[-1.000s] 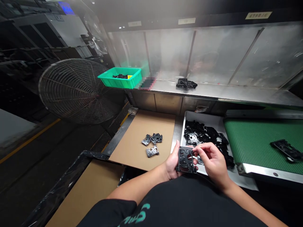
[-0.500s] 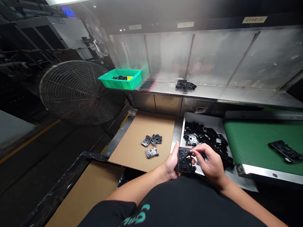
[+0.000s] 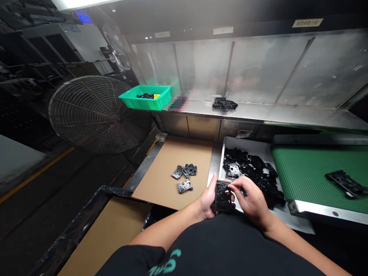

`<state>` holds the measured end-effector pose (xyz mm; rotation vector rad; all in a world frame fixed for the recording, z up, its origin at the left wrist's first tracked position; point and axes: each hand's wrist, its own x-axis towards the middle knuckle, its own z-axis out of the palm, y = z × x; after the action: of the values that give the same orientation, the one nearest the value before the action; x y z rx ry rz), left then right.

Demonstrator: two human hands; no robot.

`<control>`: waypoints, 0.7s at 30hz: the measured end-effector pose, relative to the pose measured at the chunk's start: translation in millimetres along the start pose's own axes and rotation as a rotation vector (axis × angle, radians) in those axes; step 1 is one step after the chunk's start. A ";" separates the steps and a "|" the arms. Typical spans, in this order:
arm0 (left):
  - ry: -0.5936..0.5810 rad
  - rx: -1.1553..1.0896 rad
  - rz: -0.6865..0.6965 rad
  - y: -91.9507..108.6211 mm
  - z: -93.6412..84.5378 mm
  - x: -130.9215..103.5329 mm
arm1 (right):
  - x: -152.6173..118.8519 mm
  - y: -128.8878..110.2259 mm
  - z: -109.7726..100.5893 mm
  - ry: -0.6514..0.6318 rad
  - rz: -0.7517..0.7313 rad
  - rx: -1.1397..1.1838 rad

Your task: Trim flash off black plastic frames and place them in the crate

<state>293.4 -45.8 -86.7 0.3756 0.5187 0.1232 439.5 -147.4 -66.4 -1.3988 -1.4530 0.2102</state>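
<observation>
Head cam. on wearer, facing fwd. & down over the shirt (image 3: 212, 247), which fills the btm. ctr. Near, just above it in frame: L hand (image 3: 207, 200) and R hand (image 3: 250, 196). Mid-dist.: counter (image 3: 216, 157) at ctr., conveyor belt (image 3: 304, 168) toward R edge, both seen from above at a slant. Beyond: metal shelf (image 3: 273, 111) and back panels (image 3: 201, 69), roughly face-on, w/ fan (image 3: 94, 115) at L. Wide field, squeezed in ht.

Wall panels (image 3: 201, 69): stretched grey and shiny across the upper right.
Shelf (image 3: 273, 112): ran, metal, along their foot.
Light (image 3: 76, 3): glowed white at the top edge, left of centre.
Floor (image 3: 17, 214): lay dark at the left, crossed by a yellow line (image 3: 37, 174).
</observation>
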 end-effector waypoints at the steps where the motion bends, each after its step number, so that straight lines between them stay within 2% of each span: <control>1: 0.008 0.014 -0.021 1.3 0.5 0.2 | -0.6 0.6 0.0 0.013 0.012 0.004; 5: -0.018 0.031 -0.037 7.8 5.1 -2.4 | -3.9 0.1 -1.3 0.145 0.083 0.089; 9: -0.073 0.041 0.003 12.6 11.3 -9.0 | -5.9 -2.2 -4.6 0.305 0.254 0.259; 15: -0.130 0.054 0.054 12.8 16.1 -12.6 | -7.4 -3.3 -7.2 0.303 0.383 0.324; 21: -0.142 0.009 0.107 19.4 4.7 -9.1 | -15.4 0.5 -9.7 0.277 0.427 0.305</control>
<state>287.5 -31.3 -71.3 0.4174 0.3586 0.1966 443.2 -164.6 -71.0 -1.4052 -0.8450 0.4682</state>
